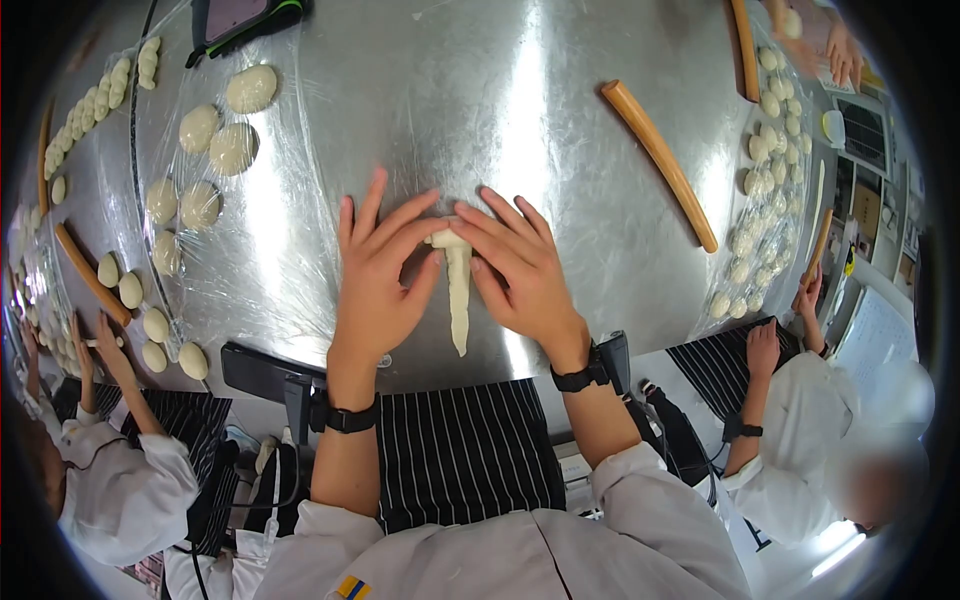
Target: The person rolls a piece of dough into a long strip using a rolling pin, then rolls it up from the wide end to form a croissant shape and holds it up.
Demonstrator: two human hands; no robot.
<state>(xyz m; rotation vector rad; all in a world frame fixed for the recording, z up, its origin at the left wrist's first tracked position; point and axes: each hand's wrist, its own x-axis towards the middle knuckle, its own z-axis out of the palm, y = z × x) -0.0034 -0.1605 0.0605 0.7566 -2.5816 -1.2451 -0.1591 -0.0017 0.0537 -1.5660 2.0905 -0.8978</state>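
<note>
A long, flat strip of dough (458, 300) lies on the steel table in front of me, its far end curled into a small roll (447, 238). My left hand (385, 265) has its index finger and thumb around the left end of that roll, with the other fingers spread. From the other side, my right hand (520, 270) presses its index and middle fingertips on top of the roll, its thumb beside the strip. The strip's narrow tail points back toward me, untouched. Part of the roll is hidden under my fingers.
To the left, several dough balls (233, 148) sit under plastic film (290, 200). A wooden rolling pin (660, 165) lies to the right, with more covered dough balls (757, 180) beyond. A dark device (240, 22) stands at the back. Co-workers' hands (763, 348) are at both sides.
</note>
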